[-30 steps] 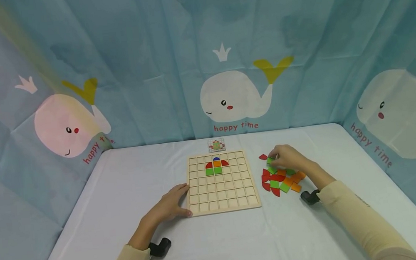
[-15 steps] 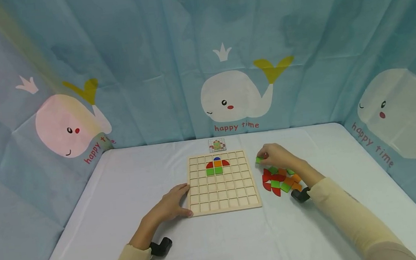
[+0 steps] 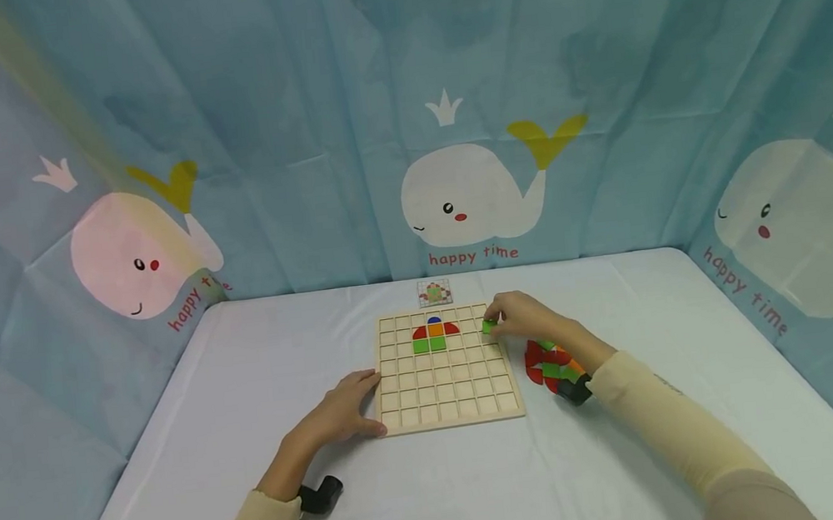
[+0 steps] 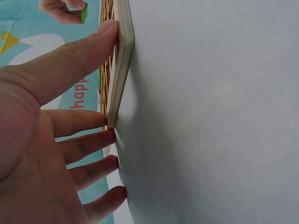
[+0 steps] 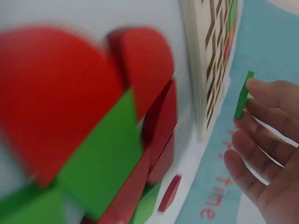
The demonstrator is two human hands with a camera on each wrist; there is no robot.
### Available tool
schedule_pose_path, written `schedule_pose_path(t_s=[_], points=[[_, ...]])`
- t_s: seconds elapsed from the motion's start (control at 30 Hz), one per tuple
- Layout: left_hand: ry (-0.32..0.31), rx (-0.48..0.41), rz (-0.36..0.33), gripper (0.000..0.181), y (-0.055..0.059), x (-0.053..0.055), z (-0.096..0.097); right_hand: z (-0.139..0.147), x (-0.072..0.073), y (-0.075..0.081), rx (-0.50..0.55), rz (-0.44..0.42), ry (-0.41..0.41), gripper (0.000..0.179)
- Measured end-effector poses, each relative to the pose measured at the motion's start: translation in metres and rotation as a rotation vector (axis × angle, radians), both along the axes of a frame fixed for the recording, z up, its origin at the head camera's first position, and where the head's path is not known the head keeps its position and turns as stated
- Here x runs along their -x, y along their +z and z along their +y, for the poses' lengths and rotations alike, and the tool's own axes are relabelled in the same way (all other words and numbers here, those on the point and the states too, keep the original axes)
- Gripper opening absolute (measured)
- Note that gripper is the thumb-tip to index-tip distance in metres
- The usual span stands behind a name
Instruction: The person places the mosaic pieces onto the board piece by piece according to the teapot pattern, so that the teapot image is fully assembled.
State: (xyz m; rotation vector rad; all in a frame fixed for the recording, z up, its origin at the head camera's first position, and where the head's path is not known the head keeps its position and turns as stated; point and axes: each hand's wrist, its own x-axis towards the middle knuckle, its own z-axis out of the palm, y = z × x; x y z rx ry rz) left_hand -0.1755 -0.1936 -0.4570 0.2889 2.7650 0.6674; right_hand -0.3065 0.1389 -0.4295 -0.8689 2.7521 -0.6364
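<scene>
My right hand (image 3: 520, 314) pinches a green square tile (image 5: 244, 94) between thumb and fingertips, over the upper right cells of a wooden grid board (image 3: 445, 399). My left hand (image 3: 344, 407) lies at the board's left side. In the left wrist view its thumb (image 4: 88, 53) rests at the board's edge while the other fingers extend fairly straight along the side and the cloth. On the board sit a blue half-round piece (image 3: 433, 320), an orange square (image 3: 435, 330), two red quarter-round pieces (image 3: 451, 328) and two green squares (image 3: 421, 346).
A small pattern card (image 3: 434, 293) lies behind the board. Right of the board is a loose pile of red (image 3: 534, 355), green and orange pieces, partly under the right forearm. A whale-print curtain (image 3: 292, 222) stands behind and beside the white-covered table (image 3: 439, 492).
The right hand has picked the green tile from the pile and carried it left, from beside the board to over its right columns. The left hand stays in place.
</scene>
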Motion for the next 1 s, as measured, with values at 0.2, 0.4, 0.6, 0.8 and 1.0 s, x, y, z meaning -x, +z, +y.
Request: schedule_pose_path(t_s=[0.2, 0.4, 0.6, 0.8, 1.0], points=[[-0.006, -0.008, 0.014, 0.091, 0.0, 0.0, -0.001, -0.023, 0.002, -0.001, -0.04, 0.04, 0.077, 0.023], [0.005, -0.004, 0.002, 0.091, 0.0, 0.0, -0.002, -0.041, 0.003, -0.004, -0.068, 0.019, 0.091, 0.025], [0.009, 0.007, -0.005, 0.091, 0.001, 0.001, -0.001, -0.053, 0.004, -0.008, -0.105, 0.071, 0.146, 0.022], [0.002, 0.011, -0.003, 0.091, -0.001, 0.001, -0.001, -0.063, 0.003, -0.01, -0.168, 0.082, 0.154, 0.021], [-0.004, 0.007, 0.001, 0.091, -0.003, 0.001, -0.002, -0.068, -0.001, -0.009, -0.171, 0.051, 0.116, 0.023]])
